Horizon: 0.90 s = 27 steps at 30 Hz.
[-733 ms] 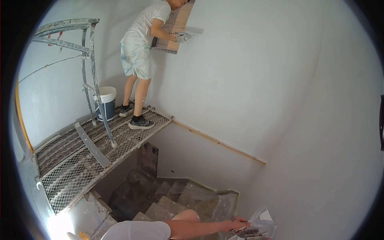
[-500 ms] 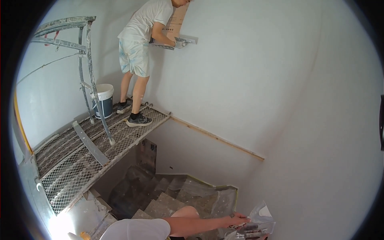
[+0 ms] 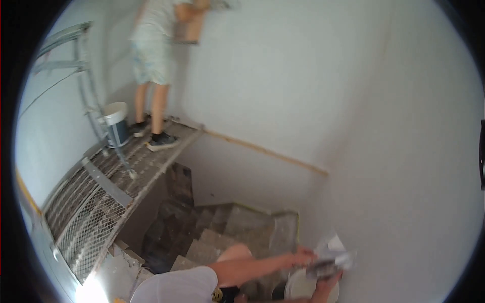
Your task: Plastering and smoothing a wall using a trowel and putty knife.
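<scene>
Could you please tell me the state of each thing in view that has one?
Right grip: closed on the flat silvery tool.
Flat silvery tool: held, motion-blurred.
Left grip: at the tool's edge, closure unclear.
Near white bucket: partly hidden, contents unclear.
Far bucket: upright.
Metal trestle: standing.
Metal strip: lying across the mesh platform.
Mesh platform: dirty.
Stairs: dirty.
Co-worker: standing, arm raised.

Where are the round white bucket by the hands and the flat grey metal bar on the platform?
Round white bucket (image 3: 300, 286), head view: its pale top.
Flat grey metal bar (image 3: 107, 184), head view: its middle.
</scene>
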Motion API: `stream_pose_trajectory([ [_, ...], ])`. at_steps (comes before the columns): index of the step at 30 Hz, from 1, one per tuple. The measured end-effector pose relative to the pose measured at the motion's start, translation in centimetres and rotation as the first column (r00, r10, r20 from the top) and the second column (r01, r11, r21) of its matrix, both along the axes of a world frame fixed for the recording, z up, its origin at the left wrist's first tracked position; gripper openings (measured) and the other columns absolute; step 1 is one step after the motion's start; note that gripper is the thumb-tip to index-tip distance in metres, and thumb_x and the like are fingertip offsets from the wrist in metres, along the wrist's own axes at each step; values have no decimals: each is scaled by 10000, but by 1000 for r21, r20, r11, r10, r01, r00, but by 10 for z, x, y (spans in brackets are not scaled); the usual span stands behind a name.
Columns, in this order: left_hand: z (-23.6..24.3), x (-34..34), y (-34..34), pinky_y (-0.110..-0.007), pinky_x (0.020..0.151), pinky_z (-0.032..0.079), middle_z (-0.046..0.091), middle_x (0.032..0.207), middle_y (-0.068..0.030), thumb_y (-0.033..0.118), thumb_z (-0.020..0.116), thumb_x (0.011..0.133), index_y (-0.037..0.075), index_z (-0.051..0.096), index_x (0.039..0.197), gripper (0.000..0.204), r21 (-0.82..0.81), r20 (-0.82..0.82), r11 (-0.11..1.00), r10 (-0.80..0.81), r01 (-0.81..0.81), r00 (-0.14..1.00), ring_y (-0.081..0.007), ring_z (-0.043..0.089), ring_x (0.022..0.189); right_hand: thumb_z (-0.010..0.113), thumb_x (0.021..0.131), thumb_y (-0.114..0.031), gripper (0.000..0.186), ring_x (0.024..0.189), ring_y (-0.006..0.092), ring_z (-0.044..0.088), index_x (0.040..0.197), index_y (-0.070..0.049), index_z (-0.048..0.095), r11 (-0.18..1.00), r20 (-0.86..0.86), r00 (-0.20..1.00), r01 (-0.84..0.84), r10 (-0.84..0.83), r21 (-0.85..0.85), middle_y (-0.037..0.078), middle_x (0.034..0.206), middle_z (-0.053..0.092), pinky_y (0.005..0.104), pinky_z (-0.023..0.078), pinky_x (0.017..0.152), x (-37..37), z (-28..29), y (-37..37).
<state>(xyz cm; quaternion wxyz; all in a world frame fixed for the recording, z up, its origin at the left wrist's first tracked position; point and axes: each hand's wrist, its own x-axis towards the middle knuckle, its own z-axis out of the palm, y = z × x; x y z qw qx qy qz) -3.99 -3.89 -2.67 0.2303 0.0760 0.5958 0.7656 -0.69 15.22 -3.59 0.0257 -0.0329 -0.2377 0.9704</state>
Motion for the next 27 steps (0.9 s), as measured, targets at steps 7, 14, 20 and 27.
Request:
stream_pose_trajectory([
  [7,-14,-2,2,-269,510,475,623,747,-24,312,630,885,28,656,898,285,-204,-69,979,-47,32,997,-100,552,581,477,975,-326,331,854,238,579,1106,-31,552,53,-230,836,295,-497,954,109,990,589,368,474,723,63,16,73],
  [14,-16,29,42,-275,471,475,630,730,-59,282,588,896,-29,631,870,316,-225,99,952,-192,210,976,-126,570,519,568,900,-342,406,801,394,580,1133,-12,530,-743,-255,964,115,-77,660,204,951,552,458,482,658,117,66,40],
  [20,-31,41,61,-295,456,473,642,695,-82,277,575,893,-28,638,835,317,-339,52,912,-228,232,972,-146,583,492,524,917,-394,414,814,412,597,1096,-21,530,-759,-165,986,111,4,642,205,951,572,491,485,655,96,31,39],
  [27,-25,34,48,-288,449,460,625,667,-67,269,587,879,-16,641,804,299,-461,-69,866,-252,193,965,-124,564,491,454,940,-436,411,763,430,608,936,-29,512,-773,-71,976,-119,-207,624,224,897,600,528,484,636,72,9,87],
])
